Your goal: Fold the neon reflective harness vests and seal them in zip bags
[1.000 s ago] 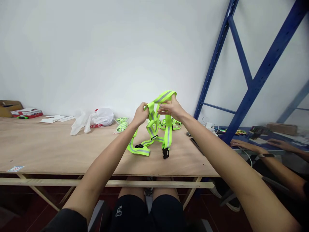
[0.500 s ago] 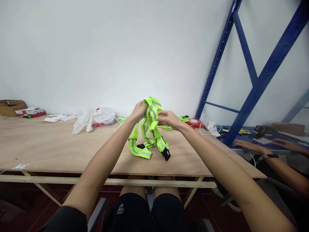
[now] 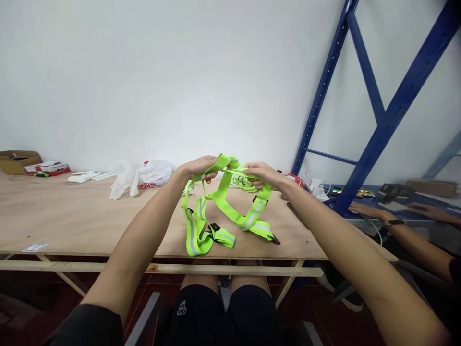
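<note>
A neon-yellow reflective harness [image 3: 230,210] with grey stripes hangs between my two hands, its lower straps resting on the wooden table. My left hand [image 3: 200,168] grips its upper straps on the left side. On the right, my right hand [image 3: 264,174] is closed on another strap of it. Two sections droop apart, leaving a gap in the middle. A black buckle [image 3: 213,228] lies near the table's front edge, and a dark strap end [image 3: 275,240] sits at the lower right. Parts of my fingers are hidden behind the webbing.
More yellow straps [image 3: 247,183] lie behind my right hand. White plastic bags [image 3: 155,173], folded white pieces [image 3: 84,176] and a cardboard box [image 3: 18,162] sit along the wall at left. A blue metal rack [image 3: 363,154] stands at right, beside another person's arm [image 3: 414,242].
My hands have moved apart, the left one leftward and the right one rightward. The bunched harness has spread into two hanging sections.
</note>
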Tool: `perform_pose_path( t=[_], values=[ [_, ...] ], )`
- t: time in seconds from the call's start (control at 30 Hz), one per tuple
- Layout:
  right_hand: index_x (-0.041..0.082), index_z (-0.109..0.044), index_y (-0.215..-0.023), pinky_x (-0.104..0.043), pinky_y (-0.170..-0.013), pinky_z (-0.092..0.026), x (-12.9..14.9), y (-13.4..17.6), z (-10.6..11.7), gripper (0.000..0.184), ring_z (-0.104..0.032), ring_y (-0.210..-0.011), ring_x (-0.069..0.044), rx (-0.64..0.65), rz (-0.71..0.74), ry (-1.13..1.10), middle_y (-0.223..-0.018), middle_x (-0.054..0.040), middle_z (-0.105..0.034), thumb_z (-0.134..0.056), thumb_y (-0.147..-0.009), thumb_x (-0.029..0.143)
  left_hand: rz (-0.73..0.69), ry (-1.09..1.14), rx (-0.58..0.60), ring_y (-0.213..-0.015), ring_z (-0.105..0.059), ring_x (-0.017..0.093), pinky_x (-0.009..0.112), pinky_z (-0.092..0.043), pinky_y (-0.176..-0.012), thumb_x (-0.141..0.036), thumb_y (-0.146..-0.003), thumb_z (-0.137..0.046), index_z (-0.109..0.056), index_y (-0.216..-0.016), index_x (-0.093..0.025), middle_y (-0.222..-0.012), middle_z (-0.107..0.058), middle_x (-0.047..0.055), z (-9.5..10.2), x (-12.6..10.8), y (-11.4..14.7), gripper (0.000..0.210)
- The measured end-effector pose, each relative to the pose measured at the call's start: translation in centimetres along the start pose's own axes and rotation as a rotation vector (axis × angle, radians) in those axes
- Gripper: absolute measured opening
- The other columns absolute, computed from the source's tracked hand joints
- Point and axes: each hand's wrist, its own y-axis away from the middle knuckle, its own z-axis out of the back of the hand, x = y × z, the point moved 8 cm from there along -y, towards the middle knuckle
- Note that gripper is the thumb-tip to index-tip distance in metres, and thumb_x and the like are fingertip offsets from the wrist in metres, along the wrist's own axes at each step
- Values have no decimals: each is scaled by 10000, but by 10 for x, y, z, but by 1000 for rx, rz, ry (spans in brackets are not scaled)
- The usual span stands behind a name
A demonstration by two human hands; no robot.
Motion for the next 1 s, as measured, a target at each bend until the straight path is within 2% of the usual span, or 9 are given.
perform_pose_path(
  t=[0.13, 0.33, 0.47, 0.63, 0.7, 0.77, 0.87, 0.93, 1.0],
  values=[
    [195, -595, -767, -225, -424, -287, 1, 14, 14, 193, -381, -459, -84, 87, -1, 423, -574, 40, -480, -751, -677, 262, -74, -92, -87, -306, -329, 89, 304, -498, -495, -349, -832, -616, -762, -1050, -190, -364, -409, -52, 23, -7, 4, 307],
    [176, -689, -756, -263, -514, -356, -13, 31, 68, 137, -524, -566, -152, -96, -47, 726, -633, -9, -605, -714, -647, 255, -198, -142, -382, -529, -592, 157, 291, -509, -526, -390, -805, -666, -767, -951, -180, -604, -641, 52, 76, -27, 21, 275],
    [177, -693, -802, -264, -506, -336, -18, 47, 96, 258, -489, -550, -131, -233, -25, 539, -654, -8, -618, -750, -673, 393, -219, -202, -634, -538, -553, 145, 281, -466, -497, -442, -791, -675, -753, -832, -172, -639, -633, 54, 112, -33, 40, 284],
    [180, -662, -822, -262, -477, -366, -29, 51, 106, 420, -513, -529, -119, -193, -46, 205, -735, -49, -677, -804, -673, 545, -225, -356, -658, -444, -418, 105, 280, -348, -467, -435, -809, -666, -714, -698, -177, -485, -479, 9, 123, -40, 56, 285],
    [167, -659, -798, -265, -484, -399, -31, 50, 107, 444, -547, -545, -130, -166, -65, 151, -743, -69, -687, -808, -680, 568, -230, -386, -637, -422, -396, 98, 280, -331, -461, -439, -828, -647, -745, -787, -176, -476, -464, -1, 121, -44, 61, 284],
    [174, -654, -851, -270, -520, -457, -29, 50, 108, 453, -608, -597, -151, -161, -50, 59, -801, -83, -714, -833, -668, 547, -229, -377, -614, -400, -384, 98, 276, -322, -450, -435, -839, -630, -752, -1063, -179, -485, -488, -10, 119, -47, 65, 361],
    [201, -624, -881, -292, -587, -528, -28, 52, 108, 467, -651, -624, -161, -165, -23, -79, -842, -79, -733, -881, -623, 492, -197, -377, -584, -383, -386, 105, 271, -329, -442, -380, -813, -647, -531, -1448, -196, -515, -545, -20, 115, -44, 68, 671],
    [202, -626, -876, -321, -637, -559, -31, 54, 108, 455, -679, -656, -179, -146, -48, -87, -875, -93, -741, -889, -616, 467, -189, -428, -582, -393, -409, 113, 273, -351, -452, -343, -788, -654, -525, -1459, -185, -520, -564, -14, 113, -42, 67, 702],
    [190, -652, -892, -347, -719, -577, -36, 56, 106, 446, -712, -757, -213, -98, -92, -22, -944, -117, -750, -891, -612, 441, -232, -487, -587, -462, -488, 137, 279, -400, -497, -339, -769, -652, -686, -1290, -173, -561, -613, 18, 110, -42, 66, 548]
  ],
)
